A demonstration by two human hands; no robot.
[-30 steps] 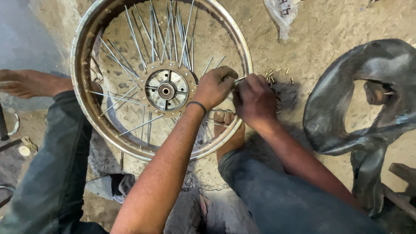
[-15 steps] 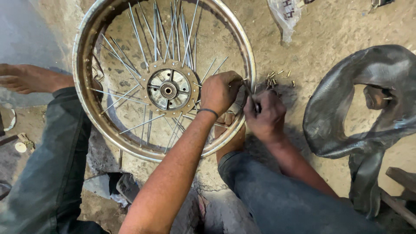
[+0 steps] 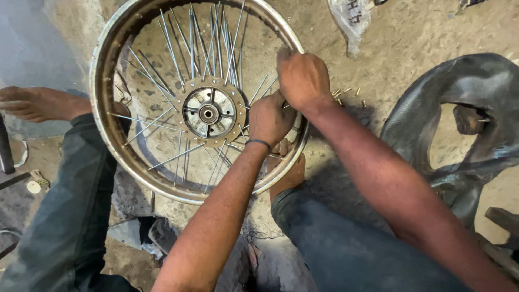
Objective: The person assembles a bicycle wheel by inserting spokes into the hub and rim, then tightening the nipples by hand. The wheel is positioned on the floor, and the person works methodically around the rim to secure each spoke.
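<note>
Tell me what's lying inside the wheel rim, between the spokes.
Inside the wheel rim the hub sits at the centre with thin spokes fanning out over bare dusty ground. The left hand covers the spokes on the near right side; the right hand hides the rim edge there.

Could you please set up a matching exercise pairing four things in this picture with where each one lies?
Things:
1. hub
2. inner tube
3. plastic bag
4. small metal nipples

Places:
A. loose on the ground just right of the rim
B. at the wheel's centre, where the spokes meet
C. at the top edge of the view, right of the wheel
D. crumpled at the far right of the view

Pairs: 1-B, 2-D, 3-C, 4-A
</note>
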